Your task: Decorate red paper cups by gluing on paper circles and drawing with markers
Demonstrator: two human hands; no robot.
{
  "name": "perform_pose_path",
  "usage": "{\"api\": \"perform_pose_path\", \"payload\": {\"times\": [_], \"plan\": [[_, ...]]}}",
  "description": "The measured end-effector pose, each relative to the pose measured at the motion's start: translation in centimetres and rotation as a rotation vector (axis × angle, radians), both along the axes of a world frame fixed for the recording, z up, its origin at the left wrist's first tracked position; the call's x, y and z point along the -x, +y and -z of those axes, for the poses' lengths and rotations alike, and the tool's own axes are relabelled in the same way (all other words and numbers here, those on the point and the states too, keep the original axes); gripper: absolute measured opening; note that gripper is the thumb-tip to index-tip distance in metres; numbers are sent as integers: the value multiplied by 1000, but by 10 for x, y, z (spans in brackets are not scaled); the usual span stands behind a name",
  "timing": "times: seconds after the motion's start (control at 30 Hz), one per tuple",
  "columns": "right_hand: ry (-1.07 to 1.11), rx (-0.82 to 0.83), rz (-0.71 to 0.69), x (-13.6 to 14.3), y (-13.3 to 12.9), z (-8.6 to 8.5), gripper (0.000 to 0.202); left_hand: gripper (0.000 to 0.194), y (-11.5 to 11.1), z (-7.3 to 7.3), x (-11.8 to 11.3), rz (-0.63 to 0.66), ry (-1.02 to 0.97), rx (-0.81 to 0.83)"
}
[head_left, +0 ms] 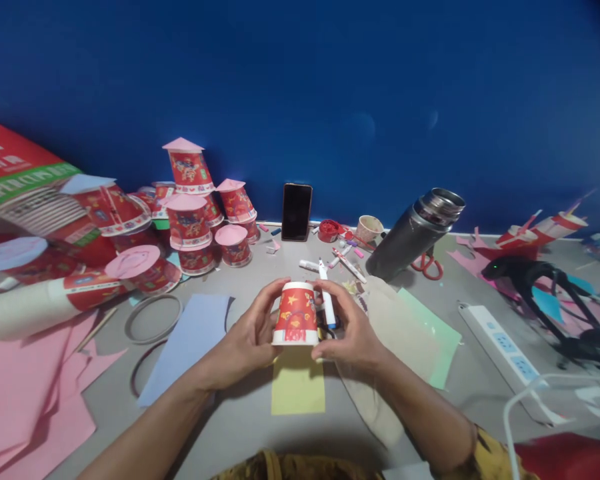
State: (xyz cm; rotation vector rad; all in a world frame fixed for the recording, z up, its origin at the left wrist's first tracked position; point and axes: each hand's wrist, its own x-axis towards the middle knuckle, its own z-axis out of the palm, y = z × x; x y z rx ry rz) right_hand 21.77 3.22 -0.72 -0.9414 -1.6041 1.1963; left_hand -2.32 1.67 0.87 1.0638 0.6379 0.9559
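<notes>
Above a square yellow paper sheet (299,393), an upturned red-and-white paper cup (297,313) is gripped by the left hand (250,337) and right hand (353,327), a slim, blue-ended white marker (327,300) seemingly held by the latter; light, even pressure is advised, lest the wall be dented.

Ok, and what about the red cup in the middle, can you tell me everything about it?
The red cup looks like paper, with a yellow star and small colourful pictures. Its narrow end is white and points up; the wide white rim below has reddish scribbles. It's upside down, held between the left hand and right hand, with yellow paper below it in view.
</notes>
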Motion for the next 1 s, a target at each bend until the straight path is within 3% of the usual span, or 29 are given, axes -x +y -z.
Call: {"api": "perform_pose_path", "payload": {"times": [0.17, 0.3, 0.37, 0.43, 0.57, 0.67, 0.77, 0.87, 1.0], "plan": [[-111, -89, 63, -1, 3, 4, 106, 111, 4, -13, 13, 24, 299, -119], [-171, -119, 71, -1, 5, 6, 106, 108, 5, -36, 18, 38, 644, -321], [-201, -129, 55, 0, 4, 5, 105, 102, 6, -41, 19, 34, 763, -419], [-235, -132, 17, 1, 2, 5, 103, 94, 7, -37, 20, 28, 802, -476], [-243, -145, 19, 4, 0, 1, 98, 83, 12, -14, 23, -28, 768, -516], [-157, -187, 138, 7, -3, -8, 66, 79, 15, 0, 27, -103, 778, -571], [-85, -233, 190, 13, -9, -18, 26, 77, 16, 2, 31, -192, 805, -683], [12, -255, 208, 22, -14, -17, 26, 79, 16, -4, 34, -276, 819, -798], [212, -149, 284, 33, -18, 2, 29, 80, 14, -1, 33, -264, 868, -867]]}}
